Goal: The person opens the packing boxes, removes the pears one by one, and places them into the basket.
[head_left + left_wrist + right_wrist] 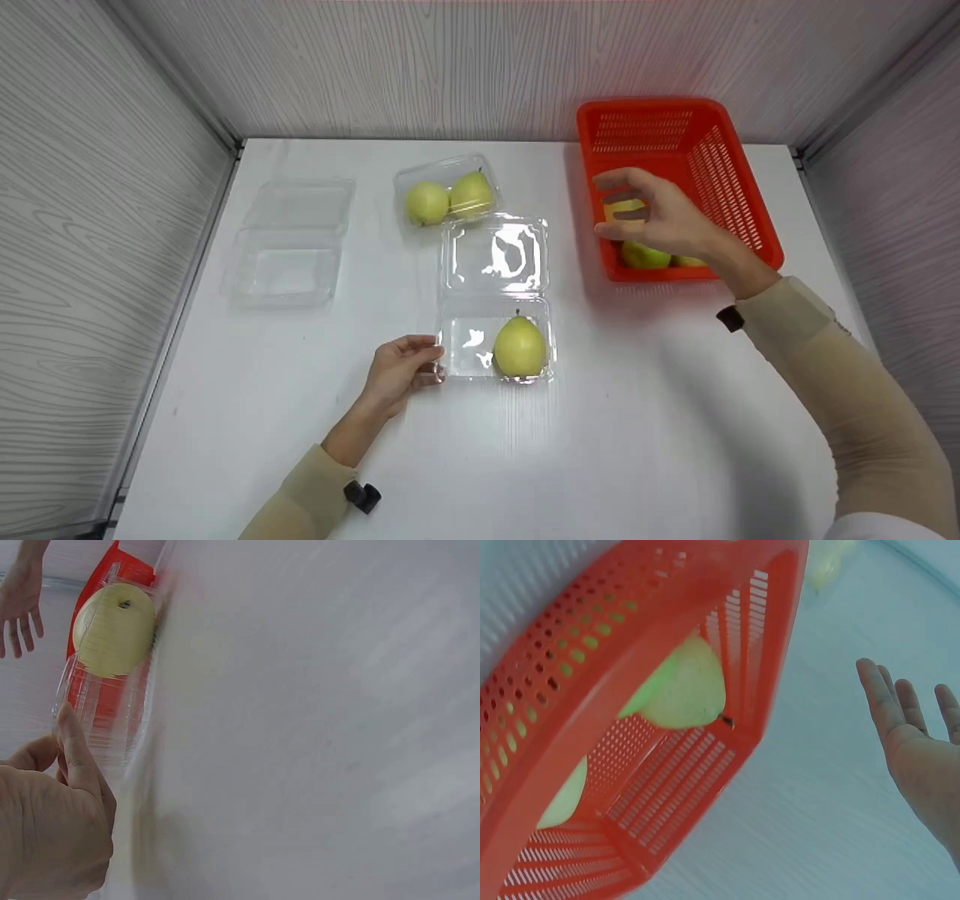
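Note:
My left hand [394, 373] pinches the left edge of a clear plastic clamshell box [466, 324] between thumb and fingers. One yellow-green pear [520, 347] stands in the right half of this box, stem up. The lid [495, 256] lies folded back, away from me. In the head view my right hand [654, 214] is over the left side of a red plastic basket [679, 109], fingers spread and holding nothing. Several pears lie in the basket, among them a greener pear [643, 256], partly covered by the hand. The right wrist view shows another pear [686, 690] there.
Behind the open lid, a second clear box [450, 169] contains two pears [427, 203]. Another clear clamshell box [289, 270] stands open at the left of the white table [360, 465]. Grey wood-grain panels [420, 67] enclose the back and sides.

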Tool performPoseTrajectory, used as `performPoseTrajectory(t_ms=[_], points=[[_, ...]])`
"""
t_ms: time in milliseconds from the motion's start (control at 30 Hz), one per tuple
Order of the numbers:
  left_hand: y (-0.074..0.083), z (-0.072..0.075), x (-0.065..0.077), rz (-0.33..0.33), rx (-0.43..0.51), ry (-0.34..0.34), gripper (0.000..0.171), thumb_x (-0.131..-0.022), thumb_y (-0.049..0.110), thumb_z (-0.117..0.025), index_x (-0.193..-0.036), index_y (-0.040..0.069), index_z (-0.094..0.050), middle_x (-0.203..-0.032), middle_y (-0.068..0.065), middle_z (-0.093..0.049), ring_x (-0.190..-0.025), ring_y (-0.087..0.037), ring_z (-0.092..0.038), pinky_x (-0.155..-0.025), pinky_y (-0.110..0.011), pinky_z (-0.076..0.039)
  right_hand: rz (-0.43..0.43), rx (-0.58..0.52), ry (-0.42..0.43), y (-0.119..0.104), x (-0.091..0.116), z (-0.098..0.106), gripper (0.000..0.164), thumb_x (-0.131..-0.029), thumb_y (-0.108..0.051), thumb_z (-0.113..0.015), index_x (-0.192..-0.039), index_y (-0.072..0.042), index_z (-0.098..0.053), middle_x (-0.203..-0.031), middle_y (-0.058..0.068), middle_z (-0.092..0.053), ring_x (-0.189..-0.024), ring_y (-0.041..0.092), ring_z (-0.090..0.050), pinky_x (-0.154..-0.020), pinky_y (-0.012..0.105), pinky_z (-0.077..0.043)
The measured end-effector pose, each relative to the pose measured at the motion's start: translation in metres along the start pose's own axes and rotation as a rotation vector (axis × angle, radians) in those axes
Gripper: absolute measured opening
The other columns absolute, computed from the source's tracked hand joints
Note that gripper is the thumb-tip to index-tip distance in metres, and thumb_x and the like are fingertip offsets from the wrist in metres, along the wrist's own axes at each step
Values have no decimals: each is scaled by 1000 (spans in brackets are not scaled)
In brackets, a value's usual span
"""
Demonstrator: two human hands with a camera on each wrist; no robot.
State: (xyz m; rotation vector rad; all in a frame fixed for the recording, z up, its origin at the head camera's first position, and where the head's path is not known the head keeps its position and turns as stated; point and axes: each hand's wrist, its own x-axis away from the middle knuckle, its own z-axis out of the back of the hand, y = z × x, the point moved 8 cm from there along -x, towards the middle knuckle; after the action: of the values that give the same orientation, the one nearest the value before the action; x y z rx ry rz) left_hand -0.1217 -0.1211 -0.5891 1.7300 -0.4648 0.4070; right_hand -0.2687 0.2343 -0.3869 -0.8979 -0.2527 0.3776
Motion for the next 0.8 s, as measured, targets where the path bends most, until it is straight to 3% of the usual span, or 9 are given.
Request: performPoseTrajectory(t_ms=[100, 200, 533, 800], points=[[1, 0, 0, -4, -8, -2, 31, -97, 3, -72, -125, -6, -62, -93, -7, -74, -70, -12, -72, -65, -22, -66, 41, 10, -26, -4, 4, -14, 61, -94, -21, -80, -148, -14, -53, -148, 7, -60, -134, 32, -61, -111, 56, -58], [0, 0, 0, -3, -8, 1, 31, -97, 3, -72, -125, -7, -62, -93, -8, -74, -71, -12, -73, -64, -22, -66, 89, 1, -56, -8, 9, -28, 61, -93, -16, -81, -148, -10, -53, -148, 11, -58, -134, 34, -60, -111, 62, -56], [1, 0, 0, -13, -27, 12, 28, -97, 3, -71, -122, -4, -64, -96, -10, -76, -72, -13, -74, -64, -23, -66, 99, -119, -141, 0, 19, -73, 68, -87, -10, -86, -146, -6, -54, -147, 13, -61, -126, 33, -65, -107, 55, -61], [1, 0, 0, -1, -17, 20, 28, -97, 3, -72, -122, -5, -64, -96, -11, -75, -71, -13, -73, -64, -23, -66, 135, -61, -200, 8, 30, -109, 70, -85, -17, -89, -145, -6, -56, -145, 18, -60, -123, 41, -68, -101, 58, -63]])
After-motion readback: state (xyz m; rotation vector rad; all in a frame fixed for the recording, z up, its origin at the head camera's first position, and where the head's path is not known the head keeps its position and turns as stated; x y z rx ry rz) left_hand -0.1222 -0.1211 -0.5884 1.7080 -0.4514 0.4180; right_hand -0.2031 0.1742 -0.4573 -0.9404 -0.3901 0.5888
